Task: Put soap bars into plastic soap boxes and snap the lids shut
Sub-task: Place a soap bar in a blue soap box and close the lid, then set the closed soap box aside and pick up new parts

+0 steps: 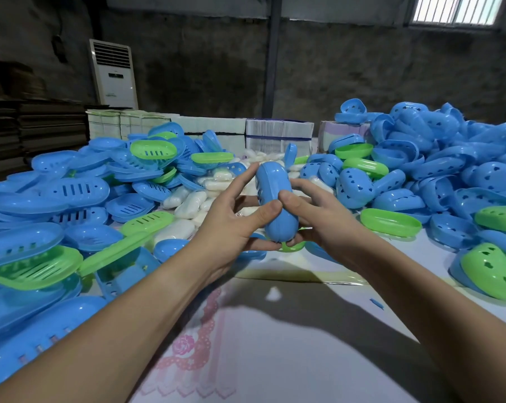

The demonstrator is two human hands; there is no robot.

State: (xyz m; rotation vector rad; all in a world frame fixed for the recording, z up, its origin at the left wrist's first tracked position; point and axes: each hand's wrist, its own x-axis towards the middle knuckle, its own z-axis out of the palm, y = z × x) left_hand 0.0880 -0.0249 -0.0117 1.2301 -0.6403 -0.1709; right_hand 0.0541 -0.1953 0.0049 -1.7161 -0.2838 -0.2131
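Both hands hold one blue soap box above the table, its long axis pointing away from me and its lid closed over the base. My left hand grips its left side with the thumb pressed on top and the index finger stretched along the far end. My right hand grips the right side, thumb on top beside the left thumb, fingers curled underneath. A pile of white soap bars lies just behind the hands. Whether a bar is inside the box is hidden.
Heaps of blue and green box lids fill the left, and blue and green box bases the right. Stacked paper bundles stand at the back. A white cloth with a pink pattern covers the table in front of me.
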